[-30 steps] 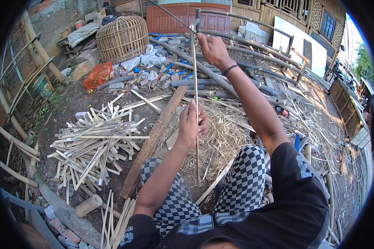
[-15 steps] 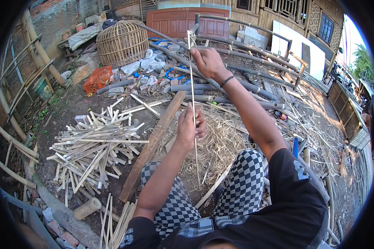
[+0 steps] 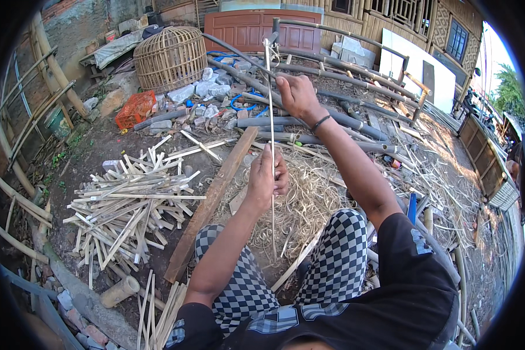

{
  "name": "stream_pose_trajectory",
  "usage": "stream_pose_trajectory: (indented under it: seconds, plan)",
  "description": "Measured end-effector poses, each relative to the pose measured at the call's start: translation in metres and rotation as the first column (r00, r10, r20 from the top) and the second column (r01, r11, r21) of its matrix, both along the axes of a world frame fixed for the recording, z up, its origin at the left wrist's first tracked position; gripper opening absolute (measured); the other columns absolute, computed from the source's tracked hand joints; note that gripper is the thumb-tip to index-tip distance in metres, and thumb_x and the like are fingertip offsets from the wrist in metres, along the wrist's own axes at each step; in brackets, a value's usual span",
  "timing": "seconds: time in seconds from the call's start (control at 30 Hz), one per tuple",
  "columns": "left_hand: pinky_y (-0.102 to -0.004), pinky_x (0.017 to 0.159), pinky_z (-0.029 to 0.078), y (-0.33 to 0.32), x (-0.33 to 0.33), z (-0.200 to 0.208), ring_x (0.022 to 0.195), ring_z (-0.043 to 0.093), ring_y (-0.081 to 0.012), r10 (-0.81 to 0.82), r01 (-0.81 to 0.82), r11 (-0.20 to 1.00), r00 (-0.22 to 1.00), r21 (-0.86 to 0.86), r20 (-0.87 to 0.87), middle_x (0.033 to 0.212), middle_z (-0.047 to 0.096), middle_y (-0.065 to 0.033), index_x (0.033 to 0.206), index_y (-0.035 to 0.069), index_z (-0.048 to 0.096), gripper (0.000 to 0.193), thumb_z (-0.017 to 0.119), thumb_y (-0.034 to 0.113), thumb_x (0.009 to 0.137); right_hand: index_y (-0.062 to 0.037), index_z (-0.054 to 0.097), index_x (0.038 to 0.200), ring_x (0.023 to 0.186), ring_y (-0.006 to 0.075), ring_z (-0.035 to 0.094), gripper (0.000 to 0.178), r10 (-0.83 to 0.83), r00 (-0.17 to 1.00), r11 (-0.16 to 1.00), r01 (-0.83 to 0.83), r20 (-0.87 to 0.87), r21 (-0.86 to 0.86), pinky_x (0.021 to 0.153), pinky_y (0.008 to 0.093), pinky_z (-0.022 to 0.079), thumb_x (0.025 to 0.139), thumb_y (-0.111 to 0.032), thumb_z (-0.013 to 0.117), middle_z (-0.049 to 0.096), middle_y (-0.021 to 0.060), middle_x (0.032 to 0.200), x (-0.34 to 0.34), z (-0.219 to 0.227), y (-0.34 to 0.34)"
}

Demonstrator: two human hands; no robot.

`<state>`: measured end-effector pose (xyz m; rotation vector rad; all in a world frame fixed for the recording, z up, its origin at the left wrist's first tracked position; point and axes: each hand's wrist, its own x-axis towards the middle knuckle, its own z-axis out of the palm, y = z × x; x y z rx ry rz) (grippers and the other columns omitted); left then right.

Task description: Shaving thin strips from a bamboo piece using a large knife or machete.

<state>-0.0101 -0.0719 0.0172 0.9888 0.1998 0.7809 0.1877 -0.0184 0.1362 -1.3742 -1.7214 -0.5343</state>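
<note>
Upright in front of me stands a thin pale bamboo strip point(image 3: 270, 116), with curled shavings hanging at its top end. My left hand point(image 3: 267, 178) is closed around it at mid-length, and its lower end reaches down between my knees. Further up, my right hand point(image 3: 300, 98) is closed just right of the strip. From that fist a long, dark, narrow knife point(image 3: 233, 51) points to the upper left, crossing the strip; its grip is hidden in the fingers. Curled bamboo shavings point(image 3: 312, 204) lie heaped below the hands.
Left of my knees, a brown wooden plank point(image 3: 216, 201) slants beside a pile of cut bamboo sticks point(image 3: 134, 210). Beyond lie bamboo poles point(image 3: 344, 125), rubble, an orange crate point(image 3: 135, 109) and a woven bamboo cage point(image 3: 172, 61). More sticks point(image 3: 157, 321) lie at lower left.
My right hand and the knife have shifted a little right and down, away from the strip's top. My left hand keeps its hold in about the same place.
</note>
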Motion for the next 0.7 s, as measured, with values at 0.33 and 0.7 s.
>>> stream_pose_trajectory:
  seconds: [0.33,0.7]
  plan:
    - [-0.0227,0.035,0.020,-0.018,0.002,0.014,0.040,0.029,-0.0057,-0.149,0.148,0.985,0.989,0.085,0.005,0.063,0.033,0.0023,0.081,0.013,0.038,0.046,0.035,0.051,0.106,0.0036,0.066,0.082,0.090,0.0515,0.059,0.076,-0.137,0.968,0.989,0.144,-0.212,0.017,0.082,0.0549,0.045,0.102,-0.058,0.026,0.063,0.0334,0.085,0.046,0.032,0.011]
    - [-0.0218,0.036,0.028,0.007,-0.001,0.001,0.042,0.033,-0.0053,-0.128,0.127,0.992,0.990,0.022,0.060,0.066,0.038,0.0023,0.095,0.007,0.052,0.044,0.040,0.049,0.105,-0.0116,0.046,0.075,0.044,0.0057,0.030,0.068,-0.162,0.291,0.861,-0.425,-0.943,-0.279,0.040,0.0239,0.025,0.094,-0.075,0.034,0.031,-0.0077,0.054,0.014,-0.084,-0.055]
